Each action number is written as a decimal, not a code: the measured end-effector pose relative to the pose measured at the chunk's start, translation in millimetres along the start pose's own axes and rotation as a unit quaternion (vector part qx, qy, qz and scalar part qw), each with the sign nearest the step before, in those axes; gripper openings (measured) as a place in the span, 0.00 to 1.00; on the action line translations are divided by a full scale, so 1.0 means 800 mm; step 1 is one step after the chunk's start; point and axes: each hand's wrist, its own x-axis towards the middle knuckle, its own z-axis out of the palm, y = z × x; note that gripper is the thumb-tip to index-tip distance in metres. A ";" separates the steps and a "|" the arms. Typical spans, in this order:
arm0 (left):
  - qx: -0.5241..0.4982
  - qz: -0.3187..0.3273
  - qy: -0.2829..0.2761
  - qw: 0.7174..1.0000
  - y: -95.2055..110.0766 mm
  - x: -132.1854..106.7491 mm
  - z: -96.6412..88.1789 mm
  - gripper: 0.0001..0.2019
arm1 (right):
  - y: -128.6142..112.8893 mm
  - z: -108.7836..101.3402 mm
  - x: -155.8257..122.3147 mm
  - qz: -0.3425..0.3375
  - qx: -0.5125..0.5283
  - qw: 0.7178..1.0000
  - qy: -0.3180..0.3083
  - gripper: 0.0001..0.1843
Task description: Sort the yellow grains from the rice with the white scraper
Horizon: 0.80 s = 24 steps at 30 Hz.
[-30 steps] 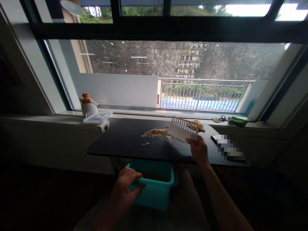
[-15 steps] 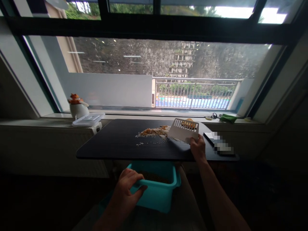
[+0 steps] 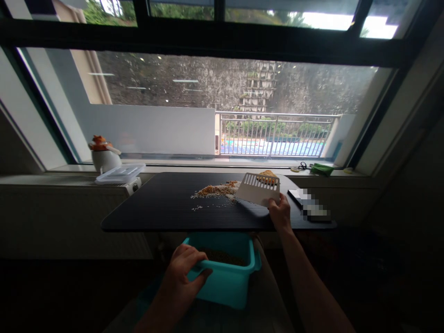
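My right hand [image 3: 280,212] is closed round the near right corner of a white slotted scoop [image 3: 251,193]. The scoop is tilted above the dark tabletop [image 3: 145,208], its row of slots toward the window. Left of it, against its edge, lies a spread pile of yellow-orange kernels and pale grains [image 3: 217,189]. Something yellow-orange [image 3: 267,174] shows partly behind the scoop. My left hand [image 3: 187,268] grips the near left rim of a turquoise tub [image 3: 225,286], thumb outside and fingers over the edge. Dark grainy matter [image 3: 222,256] covers the tub's bottom. The tub sits below the table's front edge.
A flat device with a pixelated screen [image 3: 308,206] lies on the table's right side. On the sill are scissors [image 3: 303,165], a green packet [image 3: 321,169] and a white pot with an orange top [image 3: 105,155]. A clear plastic lid [image 3: 120,173] rests on the radiator.
The view has turned slightly, so the table and window sit further left. Both hands keep their grips; scoop and pile show little change relative to the table.
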 end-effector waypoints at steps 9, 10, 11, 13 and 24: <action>-0.006 0.000 -0.004 1.000 0.002 0.004 0.000 0.03 | 0.005 0.003 0.003 -0.009 0.007 1.000 0.006 0.24; -0.007 -0.003 -0.004 1.000 0.003 0.004 0.000 0.03 | 0.006 0.003 0.003 -0.008 0.009 1.000 0.010 0.25; -0.007 -0.005 -0.005 1.000 0.003 0.004 0.000 0.03 | 0.006 0.003 0.003 -0.007 0.010 1.000 0.015 0.25; -0.008 -0.009 -0.011 1.000 0.004 0.004 -0.001 0.03 | 0.007 0.002 0.004 -0.004 0.012 1.000 0.023 0.26; -0.014 -0.007 -0.008 1.000 0.004 0.006 0.001 0.03 | 0.009 0.005 0.008 -0.003 0.027 1.000 0.001 0.27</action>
